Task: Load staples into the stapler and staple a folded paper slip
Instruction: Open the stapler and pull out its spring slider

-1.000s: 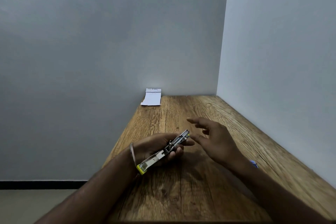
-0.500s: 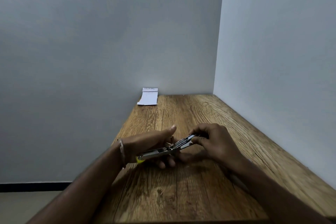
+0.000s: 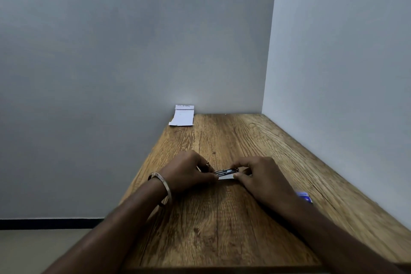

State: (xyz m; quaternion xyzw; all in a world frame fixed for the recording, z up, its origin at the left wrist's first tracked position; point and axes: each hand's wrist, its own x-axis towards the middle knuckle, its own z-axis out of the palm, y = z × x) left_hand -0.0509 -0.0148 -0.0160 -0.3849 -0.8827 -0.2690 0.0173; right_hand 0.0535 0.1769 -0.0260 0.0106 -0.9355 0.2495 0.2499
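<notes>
Both hands meet low over the wooden table point(image 3: 222, 218), and together they hold the small metal stapler point(image 3: 225, 172) between them. The left hand point(image 3: 185, 172) grips the left end of the stapler with its fingers curled round it, the thumb lying along the near side. On this wrist sits a metal bangle point(image 3: 161, 184), and a small ring shows on one finger. The right hand point(image 3: 263, 178) pinches the right end of the stapler, with the thumb on the near side and the curled fingers on the far side. The stapler lies roughly level, its long side running from left to right, just above the table or touching it (I cannot tell which). Only its middle part is visible between the two hands: a dark upper strip and a pale metal strip below it. Whether staples are inside is not visible.

A white paper slip point(image 3: 182, 116) lies at the far left corner of the table, against the back wall and well apart from the hands; its far end is folded up against the wall and carries small print that is too small to read. A small blue object point(image 3: 304, 196) lies on the table just beside the right forearm, partly hidden by it.
</notes>
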